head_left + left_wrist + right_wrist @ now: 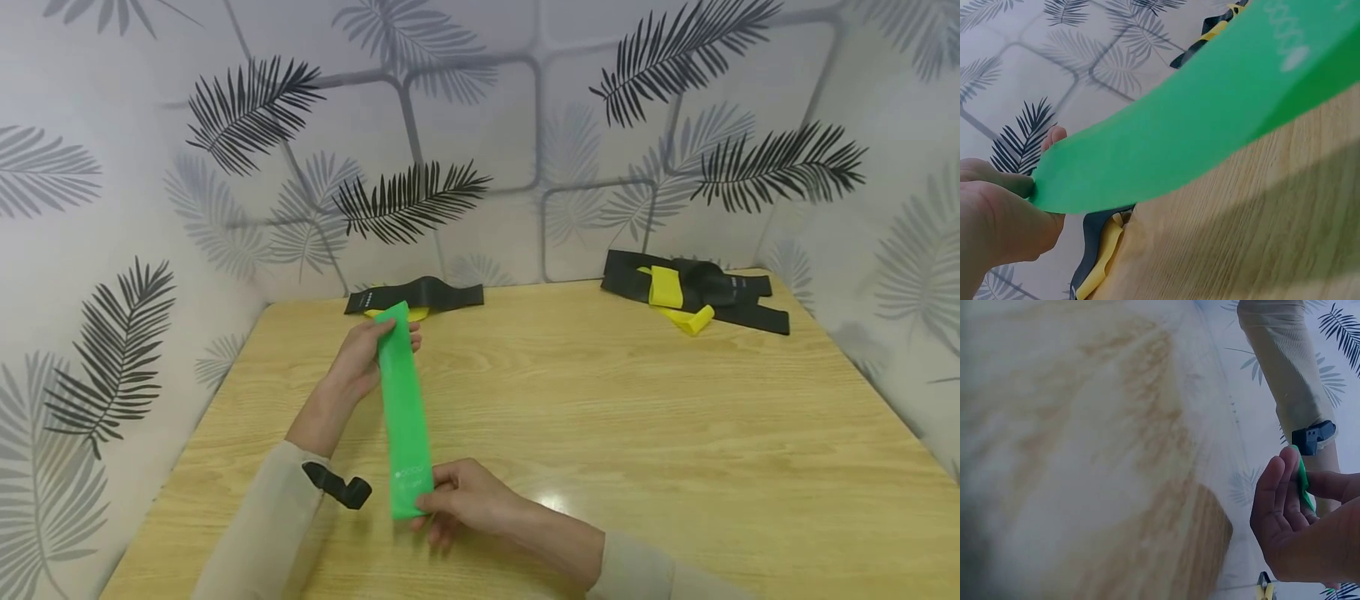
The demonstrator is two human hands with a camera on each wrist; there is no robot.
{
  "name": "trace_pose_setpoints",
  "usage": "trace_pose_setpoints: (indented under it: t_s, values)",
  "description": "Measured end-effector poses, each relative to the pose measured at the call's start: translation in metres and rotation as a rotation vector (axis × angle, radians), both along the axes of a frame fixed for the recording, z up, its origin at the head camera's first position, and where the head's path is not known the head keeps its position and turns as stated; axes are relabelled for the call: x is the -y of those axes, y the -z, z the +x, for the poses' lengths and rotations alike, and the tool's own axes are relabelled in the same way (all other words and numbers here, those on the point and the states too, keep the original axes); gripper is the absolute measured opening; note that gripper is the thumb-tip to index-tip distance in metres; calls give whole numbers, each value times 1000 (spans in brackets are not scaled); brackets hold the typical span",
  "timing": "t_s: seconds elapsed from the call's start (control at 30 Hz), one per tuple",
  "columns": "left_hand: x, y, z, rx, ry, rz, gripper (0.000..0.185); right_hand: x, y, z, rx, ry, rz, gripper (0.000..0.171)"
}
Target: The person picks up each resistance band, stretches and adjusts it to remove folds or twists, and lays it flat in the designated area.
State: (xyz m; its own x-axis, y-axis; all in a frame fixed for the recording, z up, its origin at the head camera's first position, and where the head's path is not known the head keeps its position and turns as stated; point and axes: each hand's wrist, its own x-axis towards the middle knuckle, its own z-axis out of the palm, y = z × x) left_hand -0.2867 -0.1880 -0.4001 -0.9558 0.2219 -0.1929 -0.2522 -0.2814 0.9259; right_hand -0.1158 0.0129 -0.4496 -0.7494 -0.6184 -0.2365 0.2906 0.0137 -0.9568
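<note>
A flat green resistance band [405,408] with small pale print near its lower end stretches between both hands above the wooden table. My left hand [362,358] pinches its far end, thumb on top and fingers behind. At the near end, my right hand [472,497] grips the corner between thumb and fingers. In the left wrist view the band [1147,156] runs from the left hand [1004,212] up to the right, its two layers parting slightly. The right wrist view shows the right hand [1297,525] with just a green edge [1303,481] between thumb and fingers.
Black and yellow bands [442,295] lie at the table's back left, just beyond the left hand. A second pile of black and yellow bands [697,287] lies at the back right. A leaf-patterned wall [495,133] borders the wooden table [600,400].
</note>
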Motion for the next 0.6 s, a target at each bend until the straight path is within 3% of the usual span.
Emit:
trace_pose_setpoints:
  t_s: [0.17,0.37,0.5,0.6]
  values:
    - [2,3,-8,-38,-15,-110,51,0,2,2,-2,5,10,15]
    - [0,8,-18,-29,-78,-296,44,-3,1,5,8,-9,5,15]
    - [0,15,-25,-22,-123,-432,43,-6,0,7,28,-42,7,16]
    - [1,23,-29,-28,-150,-479,42,-7,1,8,44,-65,10,15]
